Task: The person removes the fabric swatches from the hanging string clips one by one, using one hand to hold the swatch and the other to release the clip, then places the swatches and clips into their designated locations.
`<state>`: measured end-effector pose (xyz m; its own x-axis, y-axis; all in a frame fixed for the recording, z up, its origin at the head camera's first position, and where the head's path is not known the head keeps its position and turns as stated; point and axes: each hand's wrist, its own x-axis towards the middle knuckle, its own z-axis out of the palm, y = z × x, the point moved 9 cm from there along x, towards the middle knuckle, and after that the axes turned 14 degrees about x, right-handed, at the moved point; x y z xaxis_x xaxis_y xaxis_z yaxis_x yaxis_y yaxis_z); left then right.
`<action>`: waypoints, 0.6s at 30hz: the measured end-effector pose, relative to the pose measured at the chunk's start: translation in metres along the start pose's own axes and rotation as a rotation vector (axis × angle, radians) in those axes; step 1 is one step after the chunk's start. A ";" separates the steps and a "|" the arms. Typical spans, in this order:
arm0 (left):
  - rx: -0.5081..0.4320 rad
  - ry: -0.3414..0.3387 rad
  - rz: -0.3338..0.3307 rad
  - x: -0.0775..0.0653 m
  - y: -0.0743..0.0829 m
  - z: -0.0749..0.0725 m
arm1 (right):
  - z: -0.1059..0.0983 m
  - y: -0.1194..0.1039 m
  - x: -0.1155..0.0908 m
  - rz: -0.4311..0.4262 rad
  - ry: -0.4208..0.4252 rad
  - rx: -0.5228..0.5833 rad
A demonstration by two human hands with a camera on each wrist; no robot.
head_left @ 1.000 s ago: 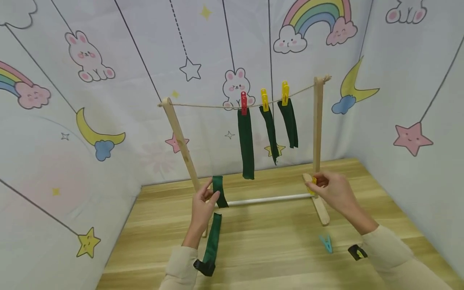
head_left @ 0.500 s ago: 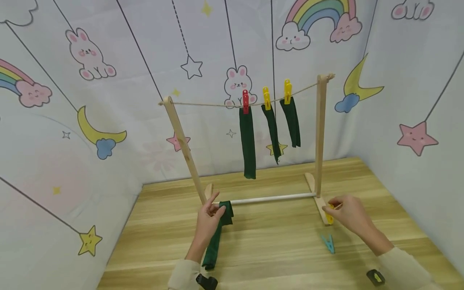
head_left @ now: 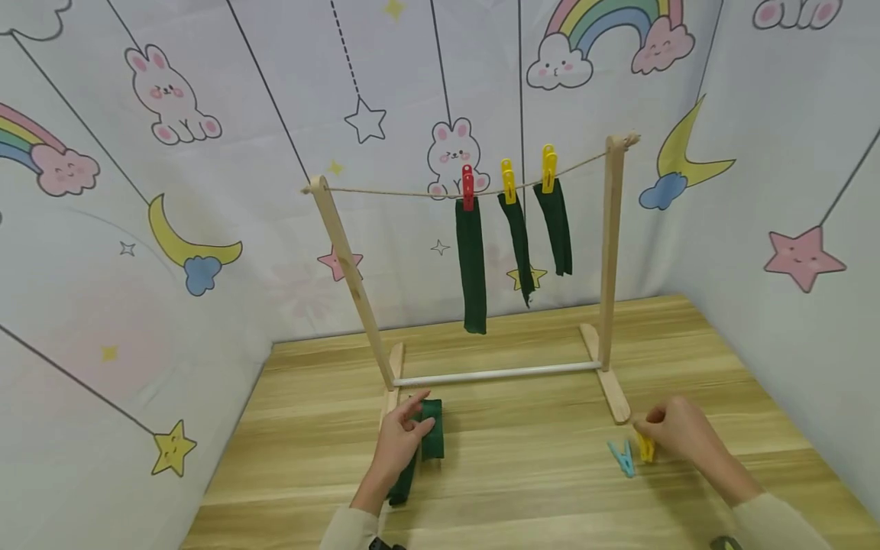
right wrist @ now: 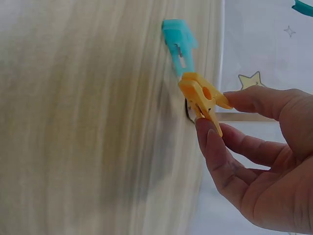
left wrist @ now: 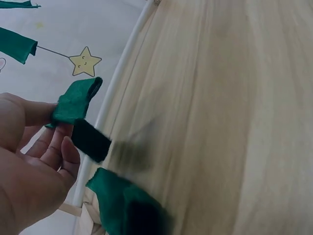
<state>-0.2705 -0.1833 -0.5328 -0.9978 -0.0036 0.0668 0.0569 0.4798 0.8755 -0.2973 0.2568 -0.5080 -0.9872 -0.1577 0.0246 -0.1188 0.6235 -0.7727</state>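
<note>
My left hand (head_left: 400, 439) pinches a folded dark green cloth strip (left wrist: 78, 100) above the table's left part. Below it, a second green strip (head_left: 402, 483) lies on the wood, partly covered by the hand in the head view. My right hand (head_left: 684, 431) pinches a yellow clothespin (right wrist: 199, 98) by its handle ends, thumb on one side and fingers on the other. Beside it a teal clothespin (head_left: 622, 458) lies on the table. On the line (head_left: 385, 192), green strips hang from a red clothespin (head_left: 468, 187) and two yellow ones (head_left: 509, 182).
A wooden rack with a left post (head_left: 353, 283), a right post (head_left: 609, 260) and a white crossbar (head_left: 495, 374) stands towards the back of the table (head_left: 522, 489). Its right foot (head_left: 614, 397) reaches towards the right hand. A printed curtain (head_left: 275, 252) surrounds the table.
My right hand has carried the yellow clothespin from the right post forward to beside the teal one. My left hand has lowered its green strip towards the table, away from the left post.
</note>
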 end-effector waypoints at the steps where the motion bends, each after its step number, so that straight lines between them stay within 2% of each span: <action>1: 0.012 -0.017 -0.009 -0.001 -0.003 0.001 | 0.001 0.003 -0.001 0.013 -0.009 0.000; 8: 0.065 -0.178 -0.057 -0.010 -0.016 0.013 | 0.005 0.014 -0.004 0.040 -0.040 -0.015; 11: 0.111 -0.220 -0.067 -0.011 -0.019 0.016 | 0.008 0.017 -0.004 0.051 -0.058 -0.027; 15: 0.249 -0.206 -0.036 -0.012 -0.017 0.014 | 0.012 0.021 -0.006 0.061 -0.081 -0.026; 18: 0.387 -0.169 0.022 -0.012 -0.011 0.012 | 0.015 0.024 -0.007 0.073 -0.093 -0.017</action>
<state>-0.2591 -0.1776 -0.5490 -0.9901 0.1385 -0.0240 0.0928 0.7727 0.6280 -0.2918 0.2613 -0.5365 -0.9791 -0.1815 -0.0913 -0.0494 0.6485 -0.7597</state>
